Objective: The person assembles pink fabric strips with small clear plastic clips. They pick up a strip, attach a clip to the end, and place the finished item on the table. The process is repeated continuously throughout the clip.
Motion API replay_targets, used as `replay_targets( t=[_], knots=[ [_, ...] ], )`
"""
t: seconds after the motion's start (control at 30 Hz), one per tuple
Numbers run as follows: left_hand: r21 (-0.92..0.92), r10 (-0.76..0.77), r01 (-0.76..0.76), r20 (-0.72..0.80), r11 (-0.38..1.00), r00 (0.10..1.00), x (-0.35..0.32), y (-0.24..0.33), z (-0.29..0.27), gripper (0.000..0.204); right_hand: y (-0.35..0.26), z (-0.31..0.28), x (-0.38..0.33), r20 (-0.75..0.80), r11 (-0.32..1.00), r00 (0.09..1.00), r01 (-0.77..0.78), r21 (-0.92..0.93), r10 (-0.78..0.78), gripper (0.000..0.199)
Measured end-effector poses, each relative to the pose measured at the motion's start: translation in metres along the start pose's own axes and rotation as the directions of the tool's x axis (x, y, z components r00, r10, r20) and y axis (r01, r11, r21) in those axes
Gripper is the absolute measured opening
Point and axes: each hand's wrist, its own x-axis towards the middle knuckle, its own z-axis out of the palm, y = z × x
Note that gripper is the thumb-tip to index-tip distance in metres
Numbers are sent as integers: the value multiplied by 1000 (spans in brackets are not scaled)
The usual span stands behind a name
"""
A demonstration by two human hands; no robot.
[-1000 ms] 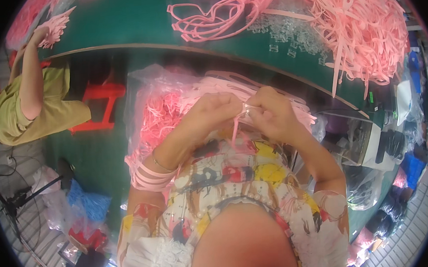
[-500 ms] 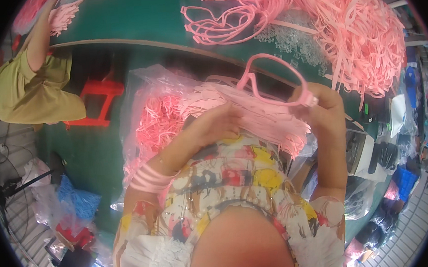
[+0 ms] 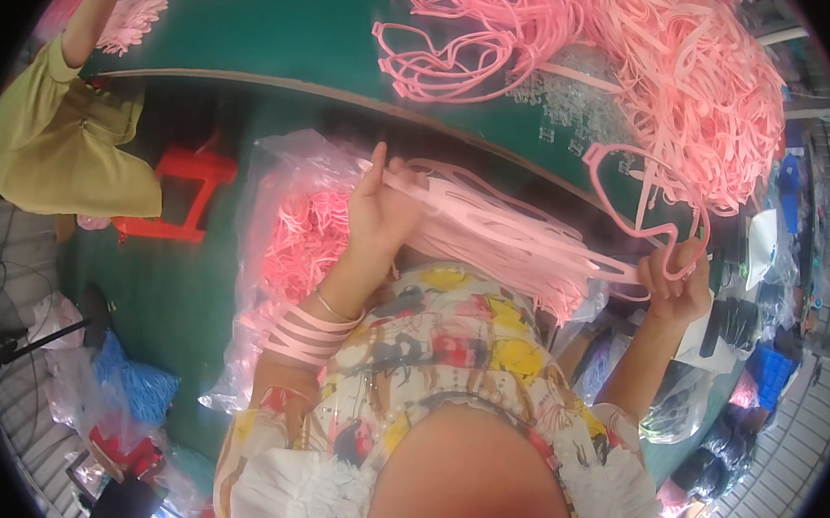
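Note:
My left hand (image 3: 387,208) is raised over my lap with a finger pointing up, the others closed on the end of a pale pink strap (image 3: 489,217). This strap runs toward my right hand (image 3: 677,284), which grips a pink mask-shaped frame (image 3: 612,187) by its lower rim. Whether the strap's far end is also in the right fingers, I cannot tell. Below the strap, a bundle of flat pink straps (image 3: 562,292) lies across my lap. Several pink bands (image 3: 310,334) circle my left forearm.
A clear plastic bag (image 3: 283,158) of coral-pink pieces leans at my left. On the green table (image 3: 255,30) lie pink frames (image 3: 459,59), small clear clips (image 3: 573,104) and a large heap of pink straps (image 3: 711,94). A red stool (image 3: 179,194) and another person's olive clothing (image 3: 61,149) are at far left.
My right hand has moved right and down with the pink frame. The left hand has shifted left and up, and a strap now stretches between the hands.

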Motion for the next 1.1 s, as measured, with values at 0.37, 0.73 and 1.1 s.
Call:
replay_targets(
  t=[0.37,0.73,1.1],
  knots=[
    [624,-208,122,66,772,976,-26,-37,94,34,100,18,3,-6,793,823,-550,-262,568,35],
    [914,-40,-2,20,406,999,-37,-73,121,31,103,78,27,232,249,963,260,-933,-135,78],
    [932,-284,68,38,355,958,-32,-65,100,36,86,45,19,-51,913,996,-86,-398,71,32]
  ],
)
